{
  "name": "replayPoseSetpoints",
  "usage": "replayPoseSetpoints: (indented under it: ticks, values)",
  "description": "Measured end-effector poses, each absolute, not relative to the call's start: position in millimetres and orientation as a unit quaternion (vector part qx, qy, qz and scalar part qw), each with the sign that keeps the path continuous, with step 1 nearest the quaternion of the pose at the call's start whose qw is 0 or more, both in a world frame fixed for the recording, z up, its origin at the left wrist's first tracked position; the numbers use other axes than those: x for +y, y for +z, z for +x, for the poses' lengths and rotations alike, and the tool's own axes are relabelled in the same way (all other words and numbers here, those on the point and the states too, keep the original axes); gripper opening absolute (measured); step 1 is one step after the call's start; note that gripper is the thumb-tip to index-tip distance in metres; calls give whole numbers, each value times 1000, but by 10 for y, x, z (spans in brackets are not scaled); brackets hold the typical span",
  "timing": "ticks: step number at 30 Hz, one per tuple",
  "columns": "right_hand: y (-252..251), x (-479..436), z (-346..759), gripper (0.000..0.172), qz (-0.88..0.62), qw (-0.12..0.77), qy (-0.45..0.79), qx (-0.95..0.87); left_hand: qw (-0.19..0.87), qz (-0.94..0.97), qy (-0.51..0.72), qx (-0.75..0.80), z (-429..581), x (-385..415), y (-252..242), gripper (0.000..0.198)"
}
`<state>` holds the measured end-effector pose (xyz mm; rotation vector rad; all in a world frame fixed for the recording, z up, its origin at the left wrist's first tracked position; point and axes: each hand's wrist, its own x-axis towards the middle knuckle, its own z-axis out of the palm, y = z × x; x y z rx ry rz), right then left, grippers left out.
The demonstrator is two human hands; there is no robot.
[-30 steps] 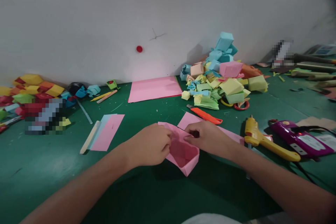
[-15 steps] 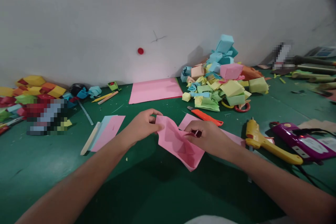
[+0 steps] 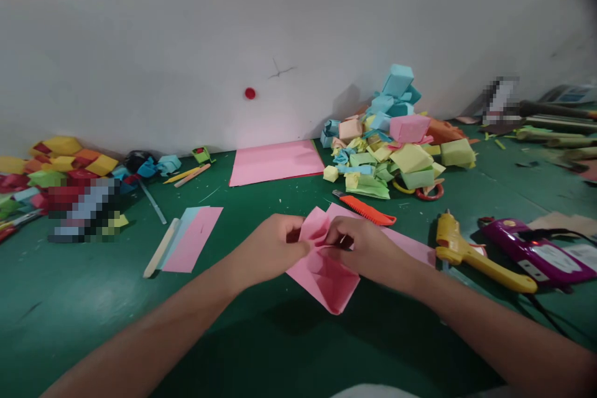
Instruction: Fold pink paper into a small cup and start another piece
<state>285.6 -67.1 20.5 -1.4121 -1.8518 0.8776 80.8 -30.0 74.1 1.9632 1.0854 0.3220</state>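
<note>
A partly folded pink paper piece (image 3: 326, 273) is held just above the green table (image 3: 93, 311) in front of me. My left hand (image 3: 270, 249) pinches its upper left part with closed fingers. On the other side my right hand (image 3: 368, 245) grips the upper right part, fingers curled. The two hands nearly meet at the top fold. Under my right hand lies a flat pink sheet (image 3: 410, 245).
A heap of folded coloured paper boxes (image 3: 396, 143) stands at the back right, an orange utility knife (image 3: 366, 207) in front of it. A yellow glue gun (image 3: 471, 249) and a purple device (image 3: 532, 249) lie at right. Pink sheets (image 3: 275, 161), paper strips (image 3: 189, 236) and more boxes (image 3: 56, 165) sit left.
The pink piece was spread open between my hands half a second ago. Now both hands have come together at its top and the paper is folded narrower.
</note>
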Motion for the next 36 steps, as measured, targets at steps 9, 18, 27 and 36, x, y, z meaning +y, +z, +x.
replayPoseSetpoints:
  ticks: [9, 18, 27, 36]
  values:
    - [192, -622, 2869, 16, -504, 339, 428, -669, 200, 861, 126, 451, 883, -442, 747, 14]
    - [213, -673, 2845, 13, -545, 336, 343, -687, 131, 835, 64, 530, 942, -287, 509, 66]
    - [188, -671, 2862, 5, -541, 329, 314, -708, 111, 881, 95, 450, 930, -355, 575, 25]
    - [184, -624, 2913, 5, -509, 353, 314, -720, 205, 888, 112, 396, 935, -468, 671, 34]
